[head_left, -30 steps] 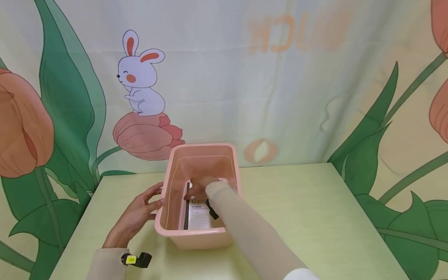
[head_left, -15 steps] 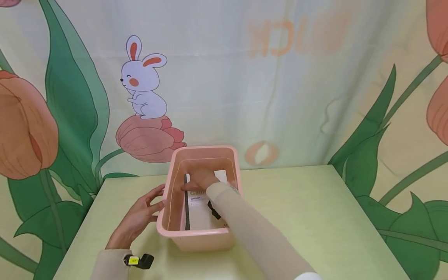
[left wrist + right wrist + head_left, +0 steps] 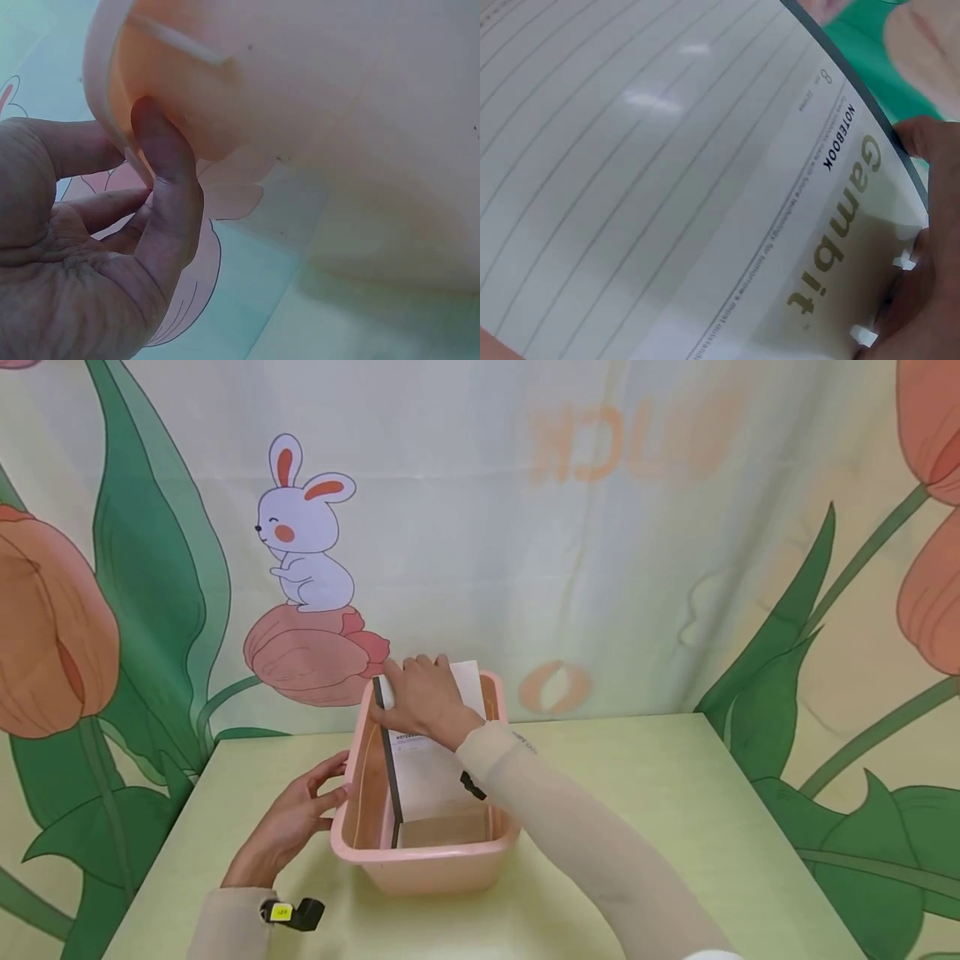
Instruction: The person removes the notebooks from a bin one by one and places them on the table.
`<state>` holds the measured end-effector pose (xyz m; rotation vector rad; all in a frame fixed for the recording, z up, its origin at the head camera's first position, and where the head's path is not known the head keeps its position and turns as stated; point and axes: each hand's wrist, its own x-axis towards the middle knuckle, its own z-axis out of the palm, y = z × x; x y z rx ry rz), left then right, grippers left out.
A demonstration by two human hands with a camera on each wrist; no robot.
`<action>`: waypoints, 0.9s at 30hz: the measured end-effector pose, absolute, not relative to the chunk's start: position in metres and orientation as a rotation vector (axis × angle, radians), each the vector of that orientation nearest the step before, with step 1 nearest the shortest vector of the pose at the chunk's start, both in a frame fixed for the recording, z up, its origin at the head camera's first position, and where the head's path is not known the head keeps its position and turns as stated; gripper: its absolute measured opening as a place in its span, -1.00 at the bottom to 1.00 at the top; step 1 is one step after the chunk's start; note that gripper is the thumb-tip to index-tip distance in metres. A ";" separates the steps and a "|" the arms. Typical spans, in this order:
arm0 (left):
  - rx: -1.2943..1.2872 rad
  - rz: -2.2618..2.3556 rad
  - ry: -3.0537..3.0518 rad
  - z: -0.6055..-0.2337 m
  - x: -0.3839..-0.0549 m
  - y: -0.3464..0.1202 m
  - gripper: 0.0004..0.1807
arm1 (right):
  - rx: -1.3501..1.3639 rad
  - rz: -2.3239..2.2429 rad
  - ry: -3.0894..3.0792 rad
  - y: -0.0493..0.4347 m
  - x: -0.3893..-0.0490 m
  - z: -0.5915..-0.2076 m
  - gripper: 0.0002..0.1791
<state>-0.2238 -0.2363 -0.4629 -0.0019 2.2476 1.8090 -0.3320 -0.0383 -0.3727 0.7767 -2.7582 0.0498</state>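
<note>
A pink plastic bin (image 3: 431, 872) stands on the table, its far end close to the curtain. My left hand (image 3: 296, 814) holds the bin's left rim, thumb on one side and fingers on the other, as the left wrist view shows. Within the bin a white notebook (image 3: 431, 777) with a dark spine leans up, its far end raised to rim height. At that raised end my right hand (image 3: 426, 697) grips it, thumb at the spine edge. The right wrist view shows the notebook's lined cover (image 3: 667, 150) with "Gambit NOTEBOOK" printed on it. Under its near end lies a tan flat surface (image 3: 442, 830).
The pale green table (image 3: 630, 810) stretches out on both sides of the bin. Behind it hangs a curtain (image 3: 465, 543) printed with a rabbit and tulips. Each wrist wears a small black camera, the left one (image 3: 303, 914) with a yellow label.
My right hand has risen from inside the bin to rim level, tilting the notebook's far end up with it. The left hand stays on the left rim.
</note>
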 end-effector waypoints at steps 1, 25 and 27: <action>-0.007 1.811 2.244 -0.463 -0.224 -0.237 -0.24 | 0.782 0.039 -2.731 -0.038 -0.330 -0.365 -0.41; -0.003 1.846 2.252 -0.468 -0.221 -0.235 -0.28 | 0.591 0.307 -2.202 0.140 -0.292 -0.287 -0.55; 0.006 1.848 2.255 -0.466 -0.221 -0.236 -0.28 | 0.555 0.286 -2.231 0.159 -0.295 -0.298 -0.56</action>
